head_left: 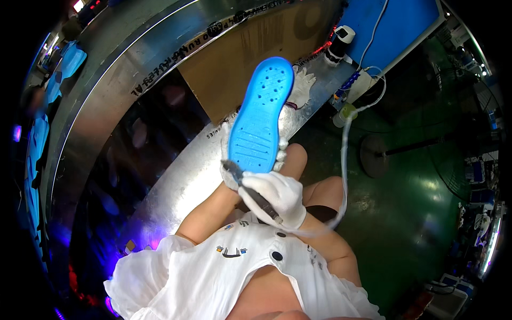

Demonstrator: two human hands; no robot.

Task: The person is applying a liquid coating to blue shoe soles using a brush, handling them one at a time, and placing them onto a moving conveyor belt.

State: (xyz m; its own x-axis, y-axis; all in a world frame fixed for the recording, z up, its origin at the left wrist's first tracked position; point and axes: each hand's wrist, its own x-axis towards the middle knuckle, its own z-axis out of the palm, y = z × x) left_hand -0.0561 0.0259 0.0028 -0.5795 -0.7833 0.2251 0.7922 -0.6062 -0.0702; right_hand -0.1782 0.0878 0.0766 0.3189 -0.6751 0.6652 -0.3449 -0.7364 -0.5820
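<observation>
A bright blue shoe sole (255, 125) is held up, toe end away from me, its face with small holes and raised lines toward me. My left hand (224, 141), in a white glove, grips it from behind; gloved fingertips show along its right edge. My right hand (280, 193), also white-gloved, is closed around a dark pen-shaped tool (260, 199). The tool's far end lies at the heel of the sole, beside my left hand; whether it touches is unclear. A pale hose (344, 165) runs down to near my right wrist.
Beyond the sole, a cardboard box (234, 61) and a spare white glove (302, 88) rest on the metal table (184, 160). A black-and-white bottle-like object (340, 44) stands by a blue panel (397, 26). Blue pieces (37, 144) line the far left; a round-based stand (374, 156) is on the floor.
</observation>
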